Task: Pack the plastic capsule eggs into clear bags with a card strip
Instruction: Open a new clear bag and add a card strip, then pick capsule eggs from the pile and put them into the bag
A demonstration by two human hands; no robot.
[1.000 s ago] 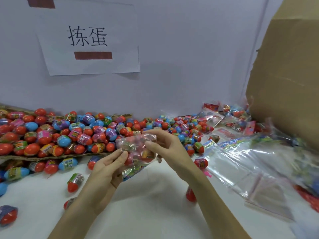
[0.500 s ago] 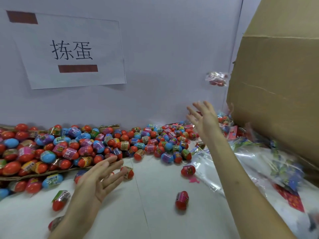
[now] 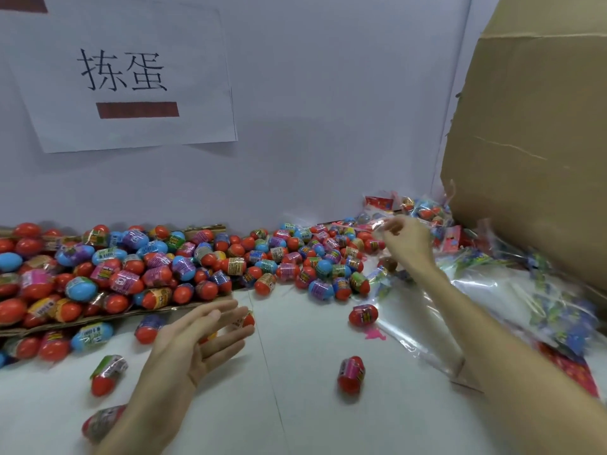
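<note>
The left hand (image 3: 197, 339) is hovering wide open over the table (image 3: 295, 405), near the capsule eggs (image 3: 164, 267) lying heaped at far left. The right hand (image 3: 407, 241) is curling its fingers at a clear bag (image 3: 371, 224) far right; whether it is gripping, I cannot tell.

The white tabletop (image 3: 295, 415) carries a deep heap of capsule eggs (image 3: 197, 264) along the back wall, red, blue and purple. The left part of the heap sits on a flat cardboard sheet (image 3: 98, 319) (its ragged front edge shows under the eggs). A few loose eggs lie apart on the bare front, one pink-banded egg (image 3: 351, 376) near the middle. To the right, overlapping clear bags (image 3: 420, 323) spread toward a big cardboard box (image 3: 532, 159), with blurred card strips (image 3: 558, 310) on them and a small pink scrap (image 3: 374, 333) just beside their edge.
</note>
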